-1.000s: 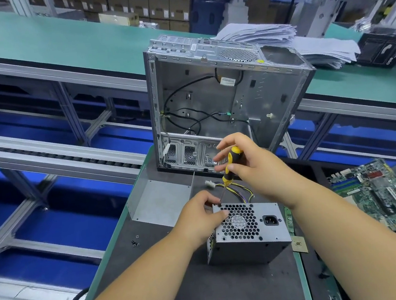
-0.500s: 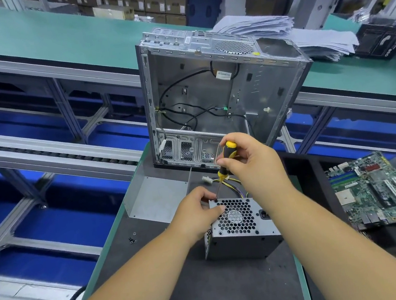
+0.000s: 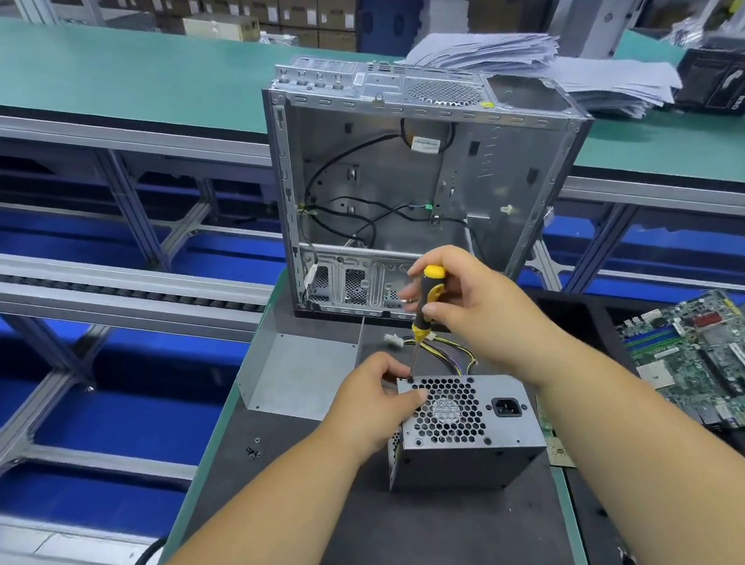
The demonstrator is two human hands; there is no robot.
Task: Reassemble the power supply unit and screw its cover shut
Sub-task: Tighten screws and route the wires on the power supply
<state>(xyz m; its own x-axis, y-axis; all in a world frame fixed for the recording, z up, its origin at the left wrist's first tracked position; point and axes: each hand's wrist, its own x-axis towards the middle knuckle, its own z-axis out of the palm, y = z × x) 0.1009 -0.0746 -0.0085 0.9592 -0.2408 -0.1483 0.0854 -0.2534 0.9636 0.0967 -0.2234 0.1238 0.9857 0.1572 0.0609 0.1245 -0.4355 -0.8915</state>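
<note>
Both hands (image 3: 377, 405) (image 3: 481, 311) forward, fingers (image 3: 420, 267) curled

Two forearms in view, both bare from the lower frame edge up to the wrists: no sleeves, cuffs or gloves. Left hand (image 3: 373, 410) bare, no ring or watch showing. Right hand (image 3: 470, 303) likewise bare, wrist unadorned. Fingers (image 3: 422, 268) short-nailed where a nail shows (most nails turned away or blurred). No markings, tape or bandage visible on either arm.
</note>
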